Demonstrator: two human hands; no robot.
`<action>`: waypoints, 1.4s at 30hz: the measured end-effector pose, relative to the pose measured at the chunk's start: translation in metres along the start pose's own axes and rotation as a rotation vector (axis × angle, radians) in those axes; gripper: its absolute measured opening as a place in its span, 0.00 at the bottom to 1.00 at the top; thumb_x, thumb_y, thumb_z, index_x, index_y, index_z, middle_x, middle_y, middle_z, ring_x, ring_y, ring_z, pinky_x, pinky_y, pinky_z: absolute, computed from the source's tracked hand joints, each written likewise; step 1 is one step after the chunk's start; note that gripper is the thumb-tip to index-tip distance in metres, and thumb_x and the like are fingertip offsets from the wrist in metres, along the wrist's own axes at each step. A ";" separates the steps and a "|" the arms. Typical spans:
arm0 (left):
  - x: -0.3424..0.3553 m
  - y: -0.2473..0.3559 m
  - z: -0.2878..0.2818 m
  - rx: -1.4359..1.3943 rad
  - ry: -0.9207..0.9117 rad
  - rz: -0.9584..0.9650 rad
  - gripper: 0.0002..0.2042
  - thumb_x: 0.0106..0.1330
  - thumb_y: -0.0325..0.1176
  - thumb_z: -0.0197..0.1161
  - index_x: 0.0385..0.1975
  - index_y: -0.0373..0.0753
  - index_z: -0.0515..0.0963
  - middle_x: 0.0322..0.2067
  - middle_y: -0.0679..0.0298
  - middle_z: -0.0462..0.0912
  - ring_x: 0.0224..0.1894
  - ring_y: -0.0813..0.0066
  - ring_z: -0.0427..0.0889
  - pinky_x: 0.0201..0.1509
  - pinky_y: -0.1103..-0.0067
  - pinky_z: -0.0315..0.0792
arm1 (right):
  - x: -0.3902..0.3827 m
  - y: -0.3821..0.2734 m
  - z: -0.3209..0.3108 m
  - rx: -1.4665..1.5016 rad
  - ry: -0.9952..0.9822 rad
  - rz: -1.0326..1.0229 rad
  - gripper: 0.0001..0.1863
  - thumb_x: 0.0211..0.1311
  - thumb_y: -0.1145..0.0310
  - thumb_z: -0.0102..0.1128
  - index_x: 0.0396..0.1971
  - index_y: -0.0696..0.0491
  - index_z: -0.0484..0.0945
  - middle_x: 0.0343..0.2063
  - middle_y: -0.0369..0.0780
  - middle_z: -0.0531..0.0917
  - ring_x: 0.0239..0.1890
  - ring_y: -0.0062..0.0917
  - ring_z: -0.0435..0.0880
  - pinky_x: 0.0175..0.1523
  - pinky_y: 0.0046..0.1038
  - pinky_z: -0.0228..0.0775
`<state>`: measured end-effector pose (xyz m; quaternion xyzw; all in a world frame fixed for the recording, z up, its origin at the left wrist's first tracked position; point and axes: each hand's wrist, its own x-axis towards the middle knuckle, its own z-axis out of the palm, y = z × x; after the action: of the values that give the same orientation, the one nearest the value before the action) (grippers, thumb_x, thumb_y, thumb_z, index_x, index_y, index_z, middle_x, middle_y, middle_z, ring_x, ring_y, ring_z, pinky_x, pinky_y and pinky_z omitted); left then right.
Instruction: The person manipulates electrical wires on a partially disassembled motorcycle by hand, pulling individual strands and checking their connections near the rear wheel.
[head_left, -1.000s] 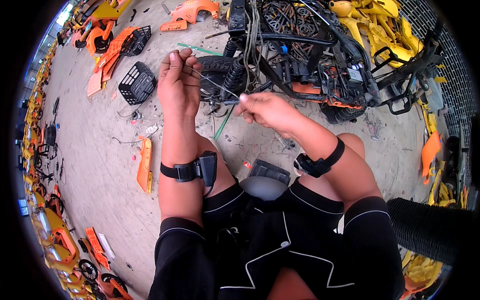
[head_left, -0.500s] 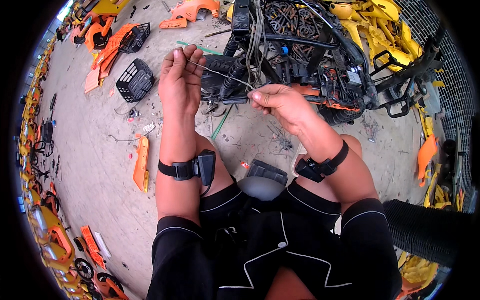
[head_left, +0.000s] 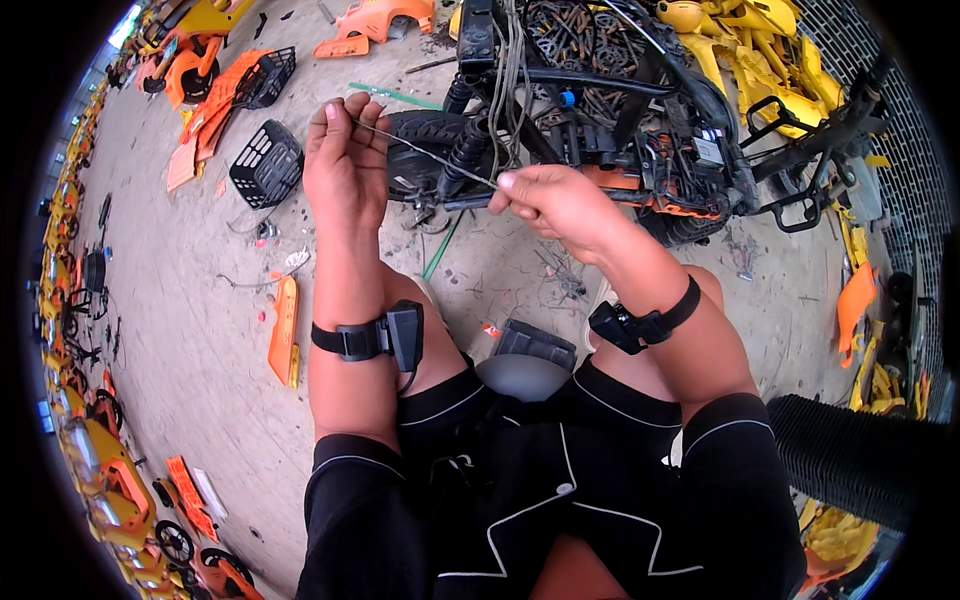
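A thin grey cord (head_left: 430, 153) runs between my two hands, fairly straight and slanting. Its upper end is pinched in the fingers of my left hand (head_left: 345, 150). My right hand (head_left: 545, 200) is closed on the cord lower down, thumb on top. Just beyond, a bundle of similar grey cords (head_left: 510, 90) hangs over the black frame of a stripped scooter (head_left: 620, 80). The scooter's rear tyre (head_left: 425, 130) and a coil-spring shock absorber (head_left: 465, 155) lie behind the stretched cord.
Black baskets (head_left: 268, 163) and orange panels (head_left: 205, 130) lie on the floor to the left. An orange strip (head_left: 284, 330) is beside my left forearm. Yellow panels (head_left: 760, 60) are heaped behind the scooter. A black box (head_left: 535, 342) stands between my legs, and green strips (head_left: 440, 248) lie near the tyre.
My left hand has moved left and slightly down, and the span of cord between my hands is longer. My right hand has shifted slightly left and stays closed on the cord.
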<state>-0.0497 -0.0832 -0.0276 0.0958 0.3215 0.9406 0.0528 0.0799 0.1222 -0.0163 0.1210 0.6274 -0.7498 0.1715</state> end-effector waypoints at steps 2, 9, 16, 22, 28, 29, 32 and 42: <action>0.001 0.001 -0.004 0.008 0.000 0.008 0.06 0.71 0.33 0.52 0.41 0.39 0.70 0.41 0.58 0.80 0.42 0.69 0.80 0.48 0.71 0.75 | -0.001 0.002 0.005 -0.135 -0.029 -0.070 0.14 0.64 0.62 0.57 0.33 0.58 0.81 0.18 0.29 0.72 0.18 0.10 0.62 0.22 0.14 0.52; 0.000 0.000 0.000 0.060 0.062 0.006 0.08 0.71 0.34 0.53 0.41 0.37 0.72 0.40 0.63 0.79 0.43 0.73 0.79 0.49 0.74 0.72 | 0.003 0.012 0.003 -0.121 0.047 -0.090 0.11 0.55 0.65 0.68 0.30 0.58 0.82 0.23 0.34 0.80 0.24 0.13 0.72 0.29 0.17 0.61; 0.000 0.000 0.004 0.053 0.081 0.001 0.08 0.71 0.35 0.53 0.42 0.37 0.72 0.41 0.63 0.79 0.43 0.73 0.78 0.50 0.74 0.72 | -0.004 0.010 -0.001 0.076 0.063 -0.090 0.10 0.58 0.67 0.65 0.31 0.60 0.81 0.19 0.31 0.75 0.21 0.12 0.67 0.26 0.16 0.58; -0.001 -0.002 0.004 0.034 0.038 -0.014 0.08 0.71 0.34 0.52 0.41 0.38 0.72 0.41 0.64 0.78 0.42 0.73 0.78 0.49 0.74 0.72 | -0.017 -0.002 -0.001 -0.001 0.022 0.024 0.15 0.66 0.62 0.56 0.36 0.61 0.79 0.21 0.30 0.73 0.14 0.08 0.58 0.19 0.14 0.49; -0.001 -0.005 0.004 0.025 0.034 -0.017 0.07 0.72 0.34 0.51 0.42 0.38 0.71 0.41 0.64 0.78 0.42 0.74 0.78 0.48 0.74 0.72 | -0.014 0.006 0.000 -0.177 0.082 -0.055 0.12 0.60 0.64 0.64 0.34 0.59 0.81 0.23 0.33 0.79 0.19 0.10 0.66 0.24 0.14 0.57; 0.000 -0.005 0.004 0.021 0.027 -0.016 0.07 0.72 0.34 0.51 0.42 0.38 0.71 0.41 0.64 0.78 0.43 0.74 0.78 0.48 0.74 0.72 | -0.014 0.006 0.001 -0.164 0.099 -0.065 0.11 0.58 0.65 0.66 0.33 0.59 0.81 0.23 0.33 0.80 0.21 0.11 0.68 0.26 0.15 0.59; 0.001 -0.005 0.001 0.006 0.015 -0.018 0.07 0.72 0.34 0.51 0.42 0.39 0.71 0.41 0.63 0.79 0.42 0.72 0.79 0.48 0.73 0.73 | -0.015 0.006 0.002 -0.105 0.173 -0.107 0.08 0.52 0.70 0.69 0.30 0.58 0.82 0.24 0.35 0.81 0.25 0.16 0.73 0.33 0.20 0.65; 0.003 -0.008 0.002 -0.034 0.013 -0.024 0.07 0.72 0.34 0.51 0.42 0.39 0.70 0.41 0.60 0.79 0.42 0.70 0.79 0.48 0.71 0.73 | -0.010 0.010 -0.002 -0.167 0.126 -0.097 0.11 0.55 0.66 0.67 0.33 0.58 0.81 0.26 0.34 0.80 0.25 0.14 0.71 0.32 0.19 0.62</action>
<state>-0.0519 -0.0747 -0.0305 0.0849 0.3071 0.9457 0.0638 0.0930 0.1240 -0.0213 0.1230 0.7025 -0.6931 0.1048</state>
